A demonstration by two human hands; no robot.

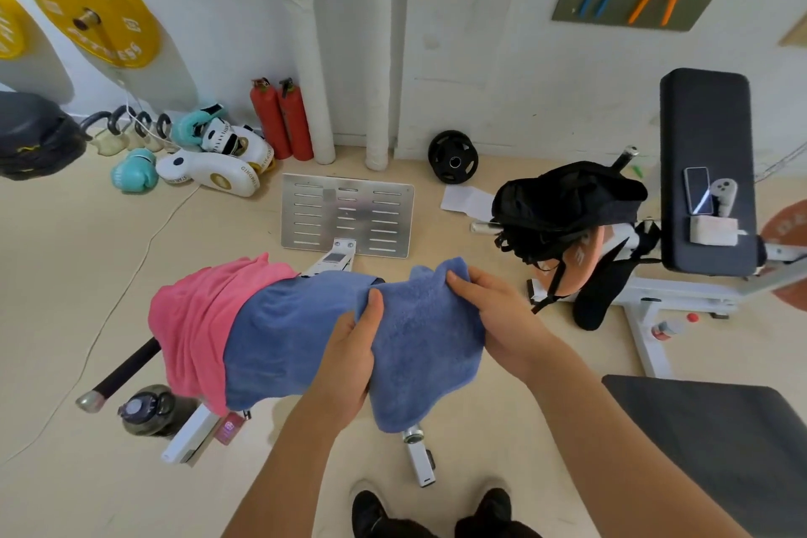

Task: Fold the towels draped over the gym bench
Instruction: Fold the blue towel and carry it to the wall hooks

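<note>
**Towel in both hands, more waiting on the bench**

Terry cloth of a blue towel [419, 345] hangs between the person's 2 hands, above the near end of the gym bench [198, 432]. The left hand [353, 358] pinches its left edge, thumb on top and fingers curled underneath; the right hand [489, 310] grips the far right corner with fingers wrapped over the cloth. To the left of the left hand, a second blue towel [279, 336] lies draped over the bench, and a pink towel [196, 319] lies draped beyond it, its near edge tucked under the blue one.

The cloth looks light, soft and limp, so it will likely sag wherever it is unsupported and will not slip easily from bare fingers. Corners and hems seem the best places to hold, keeping an edge taut while one half is brought onto the other.

As for containers, a dark bottle [146, 406] with its lid on stands on the floor below and left of the left hand; its contents cannot be seen. A black bag [567, 201] slumps beyond the right hand, and whether it is open cannot be told.
</note>
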